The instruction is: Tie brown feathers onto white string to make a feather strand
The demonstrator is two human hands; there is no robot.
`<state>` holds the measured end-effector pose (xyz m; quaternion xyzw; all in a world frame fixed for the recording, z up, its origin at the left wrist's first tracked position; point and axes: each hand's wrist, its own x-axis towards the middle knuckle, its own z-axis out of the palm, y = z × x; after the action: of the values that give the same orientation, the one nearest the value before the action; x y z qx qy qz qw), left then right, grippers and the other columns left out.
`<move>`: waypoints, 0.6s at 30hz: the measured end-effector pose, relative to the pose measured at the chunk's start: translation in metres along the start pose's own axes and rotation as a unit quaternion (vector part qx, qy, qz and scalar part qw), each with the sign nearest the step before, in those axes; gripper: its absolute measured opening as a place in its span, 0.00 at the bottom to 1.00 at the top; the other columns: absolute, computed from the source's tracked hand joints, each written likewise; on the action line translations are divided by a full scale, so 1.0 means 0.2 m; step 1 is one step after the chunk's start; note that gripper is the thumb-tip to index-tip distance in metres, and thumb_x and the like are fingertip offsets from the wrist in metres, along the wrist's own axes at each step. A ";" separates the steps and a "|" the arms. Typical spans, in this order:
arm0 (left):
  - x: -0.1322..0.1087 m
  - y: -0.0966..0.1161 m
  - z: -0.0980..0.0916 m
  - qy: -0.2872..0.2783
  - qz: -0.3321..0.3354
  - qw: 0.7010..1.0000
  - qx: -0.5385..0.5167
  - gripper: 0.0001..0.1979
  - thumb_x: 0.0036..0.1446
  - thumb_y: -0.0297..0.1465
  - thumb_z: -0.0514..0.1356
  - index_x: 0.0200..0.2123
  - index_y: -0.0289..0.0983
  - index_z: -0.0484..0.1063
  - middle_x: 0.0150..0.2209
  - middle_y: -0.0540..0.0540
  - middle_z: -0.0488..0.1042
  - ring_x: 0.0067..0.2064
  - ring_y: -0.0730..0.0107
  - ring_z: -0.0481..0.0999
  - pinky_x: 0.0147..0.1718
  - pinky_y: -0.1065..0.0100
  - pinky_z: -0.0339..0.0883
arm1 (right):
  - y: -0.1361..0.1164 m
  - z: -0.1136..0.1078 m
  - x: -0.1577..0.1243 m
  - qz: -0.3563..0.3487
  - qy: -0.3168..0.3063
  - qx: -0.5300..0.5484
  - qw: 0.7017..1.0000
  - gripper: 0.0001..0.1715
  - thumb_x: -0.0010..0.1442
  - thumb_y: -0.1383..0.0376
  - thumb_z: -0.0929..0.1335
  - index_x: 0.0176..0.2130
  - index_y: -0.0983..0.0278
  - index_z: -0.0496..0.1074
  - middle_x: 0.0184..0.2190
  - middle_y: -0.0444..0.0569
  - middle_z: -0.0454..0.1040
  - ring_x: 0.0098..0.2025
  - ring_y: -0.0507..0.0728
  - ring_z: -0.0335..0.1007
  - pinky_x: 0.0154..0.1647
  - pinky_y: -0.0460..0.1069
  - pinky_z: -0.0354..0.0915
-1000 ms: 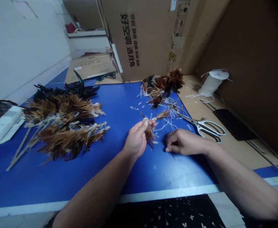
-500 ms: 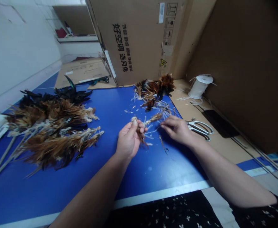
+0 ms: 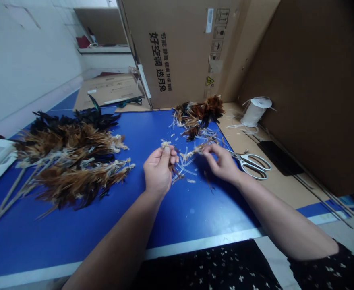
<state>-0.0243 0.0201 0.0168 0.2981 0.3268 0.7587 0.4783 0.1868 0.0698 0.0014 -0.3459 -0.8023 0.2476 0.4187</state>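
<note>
My left hand [image 3: 158,169] is closed, its thumb pressing a small bunch of brown feathers [image 3: 174,169] against the fingers. The pale, fluffy quill end [image 3: 165,143] sticks out above the thumb. Some feather tips hang below the fingers. To the right, my right hand [image 3: 223,163] has its fingertips pinched on a loose tuft of brown feathers [image 3: 198,149] on the blue table; the exact grip is partly hidden. Clear plastic-like strips [image 3: 186,167] lie scattered between the two hands. Scissors [image 3: 253,165] with white handles rest just right of my right hand.
Long feather bunches [image 3: 80,173] lie at left beside thin sticks [image 3: 9,197]. A darker feather pile [image 3: 197,114] is at the back. On the right are a spool of white cord [image 3: 253,112], a black flat object [image 3: 279,157] and rods. Large cardboard boxes [image 3: 185,52] wall the back and right.
My right hand has moved slightly up and left, from a thin strand to the loose feather tuft. My left hand has shifted a little left, still gripping its bunch. The view has tilted slightly.
</note>
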 end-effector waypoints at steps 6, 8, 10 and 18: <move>-0.03 -0.05 -0.02 -0.040 -0.046 0.998 0.035 0.13 0.56 0.36 0.73 0.36 0.32 0.80 0.29 0.47 0.75 0.25 0.81 0.66 0.27 0.73 0.65 | -0.07 -0.12 0.00 0.126 0.083 0.198 0.968 0.17 0.69 0.50 0.69 0.40 0.61 0.68 0.31 0.44 0.73 0.25 0.50 0.67 0.28 0.47 0.65; -0.07 -0.08 -0.02 -0.084 -0.094 0.991 0.049 0.13 0.57 0.36 0.72 0.37 0.31 0.80 0.29 0.47 0.76 0.25 0.81 0.66 0.26 0.73 0.64 | -0.09 -0.11 -0.01 0.144 0.074 0.179 0.971 0.18 0.67 0.49 0.71 0.39 0.61 0.70 0.28 0.43 0.70 0.24 0.49 0.62 0.24 0.46 0.61; -0.11 -0.11 0.00 -0.124 -0.139 0.981 0.050 0.13 0.57 0.35 0.71 0.38 0.31 0.80 0.28 0.47 0.76 0.24 0.80 0.66 0.26 0.72 0.63 | -0.11 -0.08 -0.03 0.140 0.055 0.157 0.976 0.18 0.66 0.50 0.71 0.38 0.62 0.71 0.28 0.43 0.69 0.25 0.49 0.61 0.25 0.46 0.60; -0.20 -0.09 0.07 -0.176 -0.227 0.958 0.009 0.47 0.54 0.34 0.74 0.69 0.33 0.52 0.27 0.49 0.78 0.22 0.75 0.69 0.27 0.67 0.66 | -0.13 0.01 -0.07 0.150 -0.009 0.193 0.970 0.22 0.66 0.47 0.71 0.37 0.64 0.72 0.30 0.46 0.74 0.29 0.51 0.69 0.30 0.47 0.67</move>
<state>0.0099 -0.0074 0.0051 0.3489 0.3036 0.5624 0.6854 0.1816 0.0423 0.0114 -0.3724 -0.6822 0.4608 0.4285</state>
